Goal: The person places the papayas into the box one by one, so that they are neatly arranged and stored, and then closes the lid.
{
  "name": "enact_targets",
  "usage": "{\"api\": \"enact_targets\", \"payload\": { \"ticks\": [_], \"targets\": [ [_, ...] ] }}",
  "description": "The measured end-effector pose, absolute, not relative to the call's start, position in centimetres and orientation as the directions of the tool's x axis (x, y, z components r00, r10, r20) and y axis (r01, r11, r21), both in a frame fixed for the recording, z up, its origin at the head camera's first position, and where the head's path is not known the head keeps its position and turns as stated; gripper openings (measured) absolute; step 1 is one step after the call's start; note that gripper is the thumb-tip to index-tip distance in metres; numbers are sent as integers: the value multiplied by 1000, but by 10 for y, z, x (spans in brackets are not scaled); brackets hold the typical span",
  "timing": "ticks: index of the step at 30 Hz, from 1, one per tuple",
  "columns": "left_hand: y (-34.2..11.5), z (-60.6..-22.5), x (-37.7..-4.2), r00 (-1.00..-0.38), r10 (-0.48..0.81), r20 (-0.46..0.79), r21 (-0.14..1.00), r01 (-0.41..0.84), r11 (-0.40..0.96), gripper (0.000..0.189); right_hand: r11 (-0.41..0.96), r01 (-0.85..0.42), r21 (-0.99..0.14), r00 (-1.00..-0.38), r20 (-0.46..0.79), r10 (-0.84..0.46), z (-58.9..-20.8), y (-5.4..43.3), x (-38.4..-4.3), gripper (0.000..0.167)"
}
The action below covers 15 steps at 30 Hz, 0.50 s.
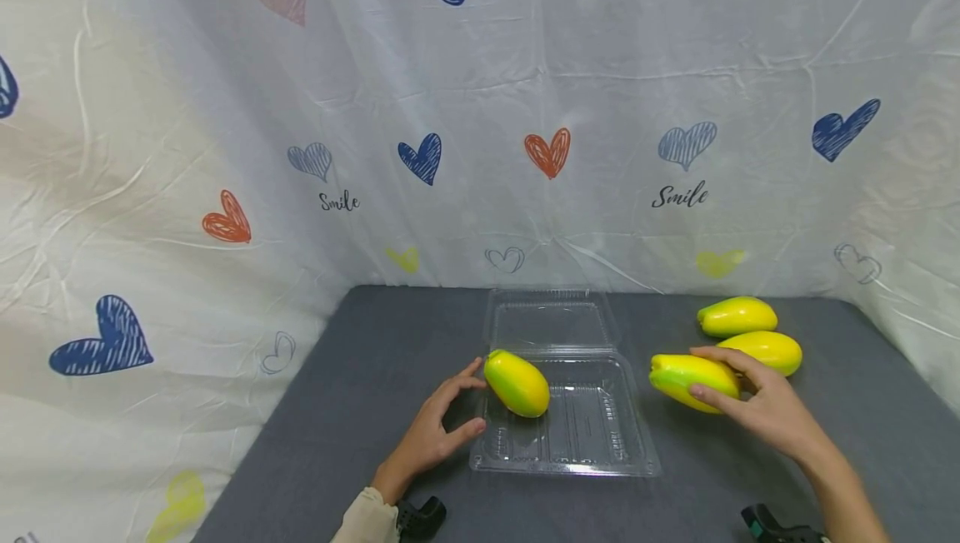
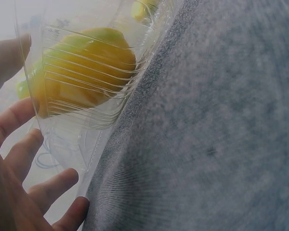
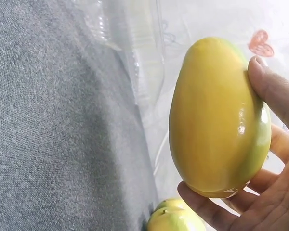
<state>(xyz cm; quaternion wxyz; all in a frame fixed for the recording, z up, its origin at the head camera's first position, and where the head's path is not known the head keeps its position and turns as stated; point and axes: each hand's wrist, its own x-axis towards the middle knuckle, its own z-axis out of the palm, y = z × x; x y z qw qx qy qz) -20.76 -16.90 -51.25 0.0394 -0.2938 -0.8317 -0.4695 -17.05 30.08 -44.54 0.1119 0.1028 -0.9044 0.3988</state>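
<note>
My right hand (image 1: 776, 410) grips a yellow-green papaya (image 1: 693, 382), thumb on the near side and fingers round the far side. In the right wrist view this papaya (image 3: 219, 118) stands out above the grey cloth. Another papaya (image 1: 517, 385) lies in the left part of a clear plastic clamshell box (image 1: 637, 451), whose lid (image 1: 551, 322) is folded back. Beside the box's left wall, my left hand (image 1: 431, 435) has its fingers spread and holds nothing. The left wrist view shows its fingertips (image 2: 26, 139) right at the clear wall.
Two more papayas, one at the back (image 1: 738, 316) and one in front of it (image 1: 768, 351), lie right of the box. Grey cloth (image 1: 360, 376) covers the table. A white curtain printed with hearts (image 1: 480, 110) hangs behind and at the sides.
</note>
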Motion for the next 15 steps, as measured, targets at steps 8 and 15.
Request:
{"api": "enact_targets", "payload": {
  "ticks": [8,15],
  "targets": [
    [-169,-512,-208,-829,448,336,762,518,388,45,663,-273,-697,-955,281,-97,-445,294,-171,51],
    [-169,-513,-208,-826,450,341,758,524,388,44,664,-273,-696,-954,287,-92,-445,287,-171,51]
  ]
}}
